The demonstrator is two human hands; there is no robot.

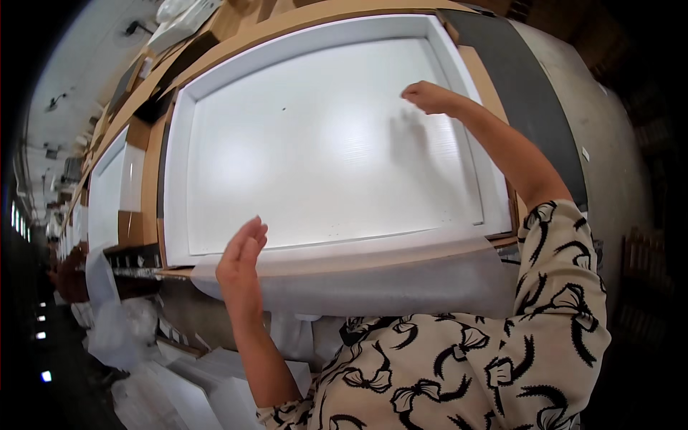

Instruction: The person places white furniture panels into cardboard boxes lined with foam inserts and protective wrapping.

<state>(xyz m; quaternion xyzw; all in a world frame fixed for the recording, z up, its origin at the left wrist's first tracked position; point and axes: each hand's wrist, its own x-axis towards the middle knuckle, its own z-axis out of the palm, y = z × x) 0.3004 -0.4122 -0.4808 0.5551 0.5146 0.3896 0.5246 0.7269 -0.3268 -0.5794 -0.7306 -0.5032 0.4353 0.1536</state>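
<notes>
A large white panel (315,143) lies flat in a white foam frame (175,179) inside an open cardboard box (150,179). My left hand (242,265) is raised edge-on at the near side of the frame, fingers together and straight, holding nothing. My right hand (428,97) reaches over the far right part of the panel, fingers curled, resting on or just above its surface; its shadow falls on the panel. A thin white foam sheet (373,287) hangs over the near edge of the box.
More boxed white panels (107,193) line up to the left along the bench. White foam pieces and wrapping (143,358) lie on the floor at the lower left. A dark strip (530,93) and grey floor (609,158) run along the right.
</notes>
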